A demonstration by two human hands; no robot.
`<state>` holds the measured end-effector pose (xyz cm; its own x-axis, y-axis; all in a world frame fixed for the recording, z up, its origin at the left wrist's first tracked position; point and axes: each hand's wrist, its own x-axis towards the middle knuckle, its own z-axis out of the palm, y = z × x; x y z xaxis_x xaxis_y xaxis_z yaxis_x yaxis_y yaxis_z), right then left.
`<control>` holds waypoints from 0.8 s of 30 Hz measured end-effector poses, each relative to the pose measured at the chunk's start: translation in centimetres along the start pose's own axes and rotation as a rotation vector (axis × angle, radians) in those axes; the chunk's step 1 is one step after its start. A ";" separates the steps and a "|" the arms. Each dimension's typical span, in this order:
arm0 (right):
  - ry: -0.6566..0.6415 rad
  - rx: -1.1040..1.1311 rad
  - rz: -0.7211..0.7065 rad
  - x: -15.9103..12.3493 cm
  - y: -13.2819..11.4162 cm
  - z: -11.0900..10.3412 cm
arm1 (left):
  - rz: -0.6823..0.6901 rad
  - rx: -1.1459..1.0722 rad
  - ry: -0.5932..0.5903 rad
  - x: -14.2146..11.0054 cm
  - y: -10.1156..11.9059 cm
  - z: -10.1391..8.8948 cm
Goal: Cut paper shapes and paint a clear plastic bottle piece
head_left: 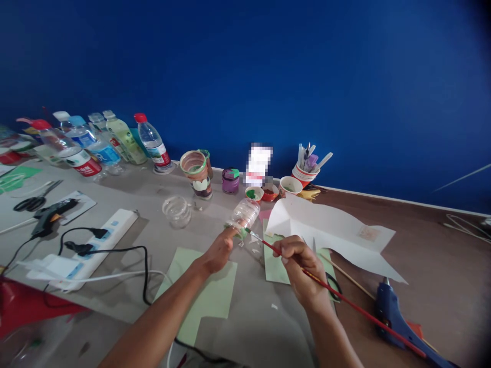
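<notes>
Red-handled paintbrush (345, 299), clear bottle (247, 211), pale green paper (215, 289), blue wall (245, 76)

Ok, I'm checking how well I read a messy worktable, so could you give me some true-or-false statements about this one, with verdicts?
1. The right hand holds a red-handled paintbrush. True.
2. The left hand lies on the power strip. False: it is at the clear plastic piece.
3. The purple jar stands to the picture's left of the white paper sheet. True.
4. The blue glue gun lies at the picture's left edge. False: it lies toward the right.
5. At least one black plug is in the power strip. True.
</notes>
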<state>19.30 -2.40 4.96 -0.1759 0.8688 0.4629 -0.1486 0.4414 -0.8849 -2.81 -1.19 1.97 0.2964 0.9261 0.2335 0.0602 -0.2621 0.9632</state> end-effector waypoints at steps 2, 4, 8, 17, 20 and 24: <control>-0.023 -0.016 0.005 0.0 -0.2 0.3 | 0.000 0.068 -0.015 0.0 0.4 0.1; -0.038 -0.048 0.015 0.1 -0.3 0.5 | -0.002 0.094 -0.014 0.0 0.5 0.1; -0.008 -0.025 0.034 0.0 -0.1 0.3 | -0.004 0.109 0.006 -0.1 0.5 0.0; -0.002 0.032 0.063 -0.1 0.5 0.2 | 0.050 0.279 -0.043 0.0 0.7 0.0; 0.038 0.082 0.059 -0.2 0.6 0.0 | 0.068 0.315 -0.032 0.0 0.6 0.1; 0.021 0.124 0.072 -0.4 0.4 0.0 | 0.098 0.499 -0.092 -0.1 0.3 0.2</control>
<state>19.33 -2.51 4.40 -0.1708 0.9024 0.3957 -0.2558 0.3472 -0.9022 -2.65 -1.41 2.17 0.4043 0.8691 0.2850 0.4685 -0.4644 0.7515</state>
